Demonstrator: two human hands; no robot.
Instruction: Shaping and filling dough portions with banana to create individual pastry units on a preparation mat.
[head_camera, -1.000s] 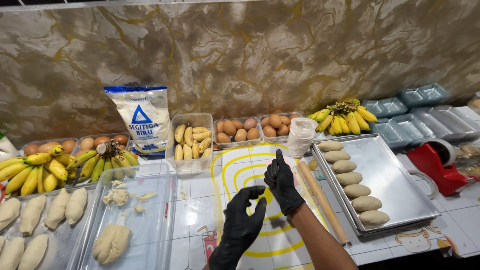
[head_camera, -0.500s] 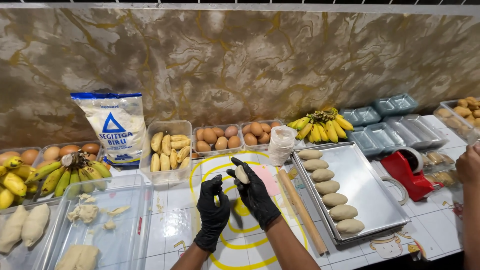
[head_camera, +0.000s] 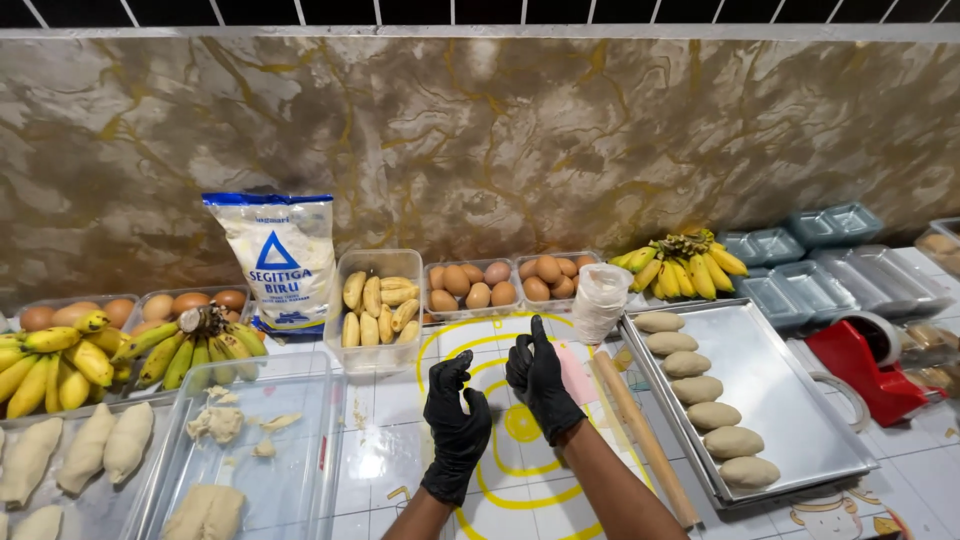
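Black nitrile gloves are covering both hands in the head view, the left hand and right hand hovering side by side over the yellow-ringed pastry mat at the middle of the countertop. Fingers on both are pointing up and away toward the wall, loosely curled with thumbs angling inward; neither is pinching anything I can make out. The nearest tool, a wooden rolling pin, is lying just right of the right hand along the mat's right edge, probably parked within reach; its long axis is running from the far side toward the near right corner, beside the metal tray. Shaped dough pieces are sitting in a single row down that tray's left side, each lying crosswise, likely spaced for proofing. A clear tub with dough scraps is resting left of the mat. Peeled bananas in a clear box, eggs and a flour bag are lining the far edge.
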